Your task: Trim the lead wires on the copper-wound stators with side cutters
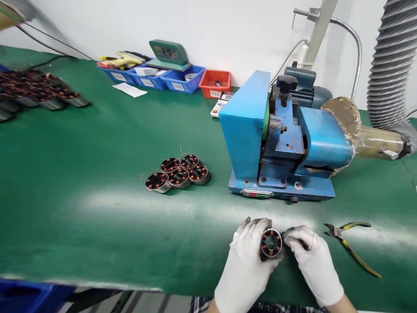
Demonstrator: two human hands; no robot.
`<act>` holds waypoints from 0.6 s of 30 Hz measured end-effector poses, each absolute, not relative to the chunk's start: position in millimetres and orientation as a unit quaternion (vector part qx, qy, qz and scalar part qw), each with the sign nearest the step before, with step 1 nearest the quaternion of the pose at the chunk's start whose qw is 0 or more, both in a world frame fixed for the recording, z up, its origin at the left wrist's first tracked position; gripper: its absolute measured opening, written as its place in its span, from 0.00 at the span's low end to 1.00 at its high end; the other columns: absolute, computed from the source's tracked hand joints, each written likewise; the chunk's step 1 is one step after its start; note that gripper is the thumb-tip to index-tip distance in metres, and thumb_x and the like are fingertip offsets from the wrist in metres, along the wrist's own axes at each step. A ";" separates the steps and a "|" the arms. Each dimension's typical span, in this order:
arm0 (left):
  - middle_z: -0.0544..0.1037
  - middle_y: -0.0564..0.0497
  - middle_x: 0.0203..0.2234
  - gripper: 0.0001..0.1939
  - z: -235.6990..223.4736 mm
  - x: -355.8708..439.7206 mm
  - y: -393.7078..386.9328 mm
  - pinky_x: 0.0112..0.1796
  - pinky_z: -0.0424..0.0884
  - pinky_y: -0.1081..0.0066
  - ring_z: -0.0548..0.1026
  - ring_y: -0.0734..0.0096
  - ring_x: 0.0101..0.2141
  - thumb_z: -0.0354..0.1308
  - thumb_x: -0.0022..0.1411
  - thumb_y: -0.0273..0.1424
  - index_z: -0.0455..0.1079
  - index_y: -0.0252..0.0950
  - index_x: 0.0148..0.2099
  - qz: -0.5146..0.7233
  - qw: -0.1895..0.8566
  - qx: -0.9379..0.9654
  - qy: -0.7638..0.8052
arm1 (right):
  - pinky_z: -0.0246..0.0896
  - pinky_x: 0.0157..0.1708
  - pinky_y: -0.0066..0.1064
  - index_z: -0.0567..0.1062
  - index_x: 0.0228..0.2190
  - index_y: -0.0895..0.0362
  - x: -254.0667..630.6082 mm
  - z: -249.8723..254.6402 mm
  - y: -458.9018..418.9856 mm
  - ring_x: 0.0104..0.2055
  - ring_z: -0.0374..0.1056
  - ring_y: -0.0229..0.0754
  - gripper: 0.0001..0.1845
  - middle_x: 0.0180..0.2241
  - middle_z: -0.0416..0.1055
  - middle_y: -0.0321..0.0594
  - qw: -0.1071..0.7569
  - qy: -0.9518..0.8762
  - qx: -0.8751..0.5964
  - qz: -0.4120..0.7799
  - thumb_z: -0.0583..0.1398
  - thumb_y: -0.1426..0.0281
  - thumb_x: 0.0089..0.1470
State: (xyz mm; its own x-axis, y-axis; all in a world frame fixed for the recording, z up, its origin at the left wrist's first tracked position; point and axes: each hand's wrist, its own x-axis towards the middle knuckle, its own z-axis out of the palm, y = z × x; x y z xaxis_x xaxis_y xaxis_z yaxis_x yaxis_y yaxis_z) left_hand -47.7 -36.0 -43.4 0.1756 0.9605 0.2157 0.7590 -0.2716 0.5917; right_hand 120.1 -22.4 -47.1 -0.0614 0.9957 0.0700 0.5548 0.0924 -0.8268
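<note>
My left hand (246,258), in a white glove with dark smudged fingertips, is wrapped round a motor stator (262,254), a metal ring with copper windings inside. The stator's open end faces up toward me. Close to its right side is my right hand (311,258), also gloved, with thumb and fingers pinched together. What the pinch holds, if anything, is hidden. Diagonal cutting pliers (352,245) with yellow-green handles lie spread on the table to the right of that hand. Several similar stators (179,177) stand grouped left of the machine.
A blue grinding machine (246,139) with a motor and grey exhaust hose (389,69) stands ahead. Many stators (48,93) are piled at far left. Along the wall are blue bins (182,80), a red bin (215,82), a digital clock (168,52) and a calculator (222,103). The table (107,234) is green.
</note>
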 end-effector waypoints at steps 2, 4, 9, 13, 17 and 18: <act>0.76 0.45 0.41 0.26 -40.9 -48.7 -33.0 0.47 0.69 0.48 0.73 0.51 0.45 0.65 0.46 0.27 0.60 0.38 0.47 0.289 0.184 0.755 0.560 | 0.68 0.33 0.33 0.76 0.25 0.54 131.4 -49.7 -15.7 0.30 0.72 0.44 0.10 0.27 0.75 0.41 0.347 -0.659 -0.608 0.275 0.56 0.72 0.53; 0.75 0.46 0.41 0.26 -40.3 -50.0 -30.5 0.48 0.68 0.48 0.73 0.51 0.44 0.65 0.44 0.26 0.60 0.39 0.46 0.292 0.185 0.756 0.557 | 0.67 0.34 0.36 0.76 0.25 0.54 146.5 -47.6 -5.5 0.30 0.71 0.45 0.08 0.26 0.74 0.41 0.353 -0.658 -0.625 0.227 0.57 0.71 0.52; 0.74 0.45 0.43 0.28 -39.9 -52.4 -34.9 0.49 0.66 0.46 0.71 0.50 0.47 0.65 0.45 0.26 0.59 0.39 0.48 0.279 0.202 0.751 0.563 | 0.67 0.37 0.35 0.75 0.33 0.54 166.9 -22.2 -11.8 0.35 0.72 0.44 0.05 0.33 0.75 0.42 0.399 -0.676 -0.604 0.142 0.59 0.71 0.54; 0.66 0.40 0.53 0.38 -22.4 -49.9 -46.7 0.50 0.66 0.51 0.63 0.49 0.55 0.65 0.48 0.28 0.51 0.40 0.58 0.340 0.228 0.739 0.536 | 0.69 0.37 0.32 0.68 0.49 0.54 143.8 -16.6 -40.7 0.38 0.73 0.43 0.18 0.40 0.76 0.45 0.316 -0.834 -0.433 0.131 0.53 0.77 0.57; 0.63 0.38 0.55 0.44 -2.6 -37.8 -45.2 0.51 0.65 0.51 0.63 0.47 0.54 0.66 0.48 0.40 0.45 0.41 0.61 0.332 0.264 0.757 0.497 | 0.69 0.30 0.37 0.55 0.58 0.58 121.8 -34.1 -47.0 0.32 0.73 0.46 0.30 0.38 0.76 0.49 0.200 -0.842 -0.472 0.165 0.50 0.79 0.53; 0.63 0.36 0.54 0.47 -1.0 -34.2 -42.2 0.50 0.65 0.49 0.64 0.45 0.54 0.66 0.47 0.43 0.44 0.40 0.62 0.301 0.277 0.757 0.510 | 0.68 0.29 0.36 0.52 0.60 0.59 119.7 -37.7 -45.1 0.31 0.73 0.46 0.33 0.37 0.76 0.48 0.179 -0.834 -0.482 0.200 0.50 0.79 0.52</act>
State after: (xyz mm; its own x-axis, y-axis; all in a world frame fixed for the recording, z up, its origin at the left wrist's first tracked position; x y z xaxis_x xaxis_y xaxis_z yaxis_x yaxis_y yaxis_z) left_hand -34.2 -42.2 -1.0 0.2997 0.9380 0.1739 0.6052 -0.3278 0.7254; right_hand 119.7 -45.1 -37.7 -0.4715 0.8754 0.1068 0.7322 0.4560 -0.5058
